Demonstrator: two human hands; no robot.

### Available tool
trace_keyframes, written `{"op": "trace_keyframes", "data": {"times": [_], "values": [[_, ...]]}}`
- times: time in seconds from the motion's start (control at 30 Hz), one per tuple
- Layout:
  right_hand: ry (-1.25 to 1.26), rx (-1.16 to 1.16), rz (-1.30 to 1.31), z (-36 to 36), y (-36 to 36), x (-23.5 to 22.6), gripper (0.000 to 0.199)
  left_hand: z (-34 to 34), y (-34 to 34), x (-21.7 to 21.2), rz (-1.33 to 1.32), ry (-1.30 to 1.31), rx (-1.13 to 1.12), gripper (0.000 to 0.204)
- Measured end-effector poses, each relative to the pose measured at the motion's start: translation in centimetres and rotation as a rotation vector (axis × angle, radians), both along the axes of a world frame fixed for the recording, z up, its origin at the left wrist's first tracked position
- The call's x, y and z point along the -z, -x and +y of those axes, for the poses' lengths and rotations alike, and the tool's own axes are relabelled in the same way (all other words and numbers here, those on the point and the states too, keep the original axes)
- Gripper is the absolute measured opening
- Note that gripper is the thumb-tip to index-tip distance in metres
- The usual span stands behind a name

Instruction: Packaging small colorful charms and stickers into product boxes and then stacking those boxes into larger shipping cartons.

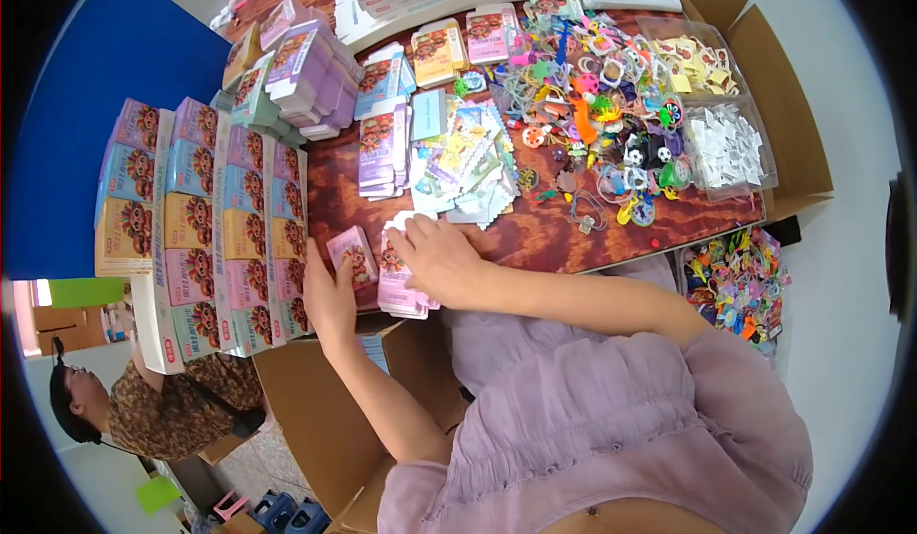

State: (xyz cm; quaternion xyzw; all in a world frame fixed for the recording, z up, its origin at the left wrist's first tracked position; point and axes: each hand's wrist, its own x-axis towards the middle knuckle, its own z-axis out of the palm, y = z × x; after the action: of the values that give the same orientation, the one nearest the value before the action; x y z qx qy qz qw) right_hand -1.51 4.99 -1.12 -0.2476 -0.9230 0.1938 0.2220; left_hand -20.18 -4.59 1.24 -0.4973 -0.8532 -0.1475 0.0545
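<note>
Resting near the wooden table's (535, 238) front edge, the right hand (441, 259) lies fingers spread, flat on a stack of pink cartoon packets (399, 286). The left hand (330, 300) pinches one pink packet (351, 252) just beside the stack.

A dark red-brown wooden table (535, 233) holds lots of things. Rows of colourful little boxes (205, 219) stand at its left side. Stacks of purple packets (382, 147) and paper cards (468, 166) lie in the middle. A heap of bright small toys (597, 114) lies beside clear plastic trays (731, 147).
</note>
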Motion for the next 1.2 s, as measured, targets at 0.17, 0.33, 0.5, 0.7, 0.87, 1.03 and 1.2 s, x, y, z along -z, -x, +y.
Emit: {"op": "trace_keyframes", "data": {"times": [0.17, 0.33, 0.5, 0.7, 0.87, 1.03, 1.2], "values": [[-0.156, 0.041, -0.142, 0.6, 1.7, 1.8, 0.051, -0.5, -9.2, -13.3, -0.914, -0.761, 0.451, 0.036], [-0.051, 0.008, 0.151, 2.4, 0.4, -1.1, 0.042, 0.0, -14.8, -22.5, -1.617, -0.969, 1.342, 0.014], [0.309, 0.058, 0.302, 5.3, -4.3, -5.0, 0.037, -1.7, -15.7, -22.9, -1.703, -0.994, 1.170, 0.011], [0.276, -0.061, 0.251, 6.1, -13.0, -10.0, 0.021, 0.5, -15.0, -11.6, -1.107, -0.804, 0.584, 0.058], [0.238, -0.151, 0.140, 4.9, -14.9, -10.6, 0.022, 5.1, -14.0, -0.9, -1.865, 0.197, 0.638, 0.102], [0.317, -0.031, 0.443, 5.7, -16.7, -9.3, 0.019, 5.4, -17.1, -0.7, -2.217, 0.049, 0.499, 0.070], [0.939, 0.058, 0.572, 5.3, -17.8, -7.3, 0.022, 6.1, -18.3, 0.7, -2.211, -0.005, 0.502, 0.062]]}}
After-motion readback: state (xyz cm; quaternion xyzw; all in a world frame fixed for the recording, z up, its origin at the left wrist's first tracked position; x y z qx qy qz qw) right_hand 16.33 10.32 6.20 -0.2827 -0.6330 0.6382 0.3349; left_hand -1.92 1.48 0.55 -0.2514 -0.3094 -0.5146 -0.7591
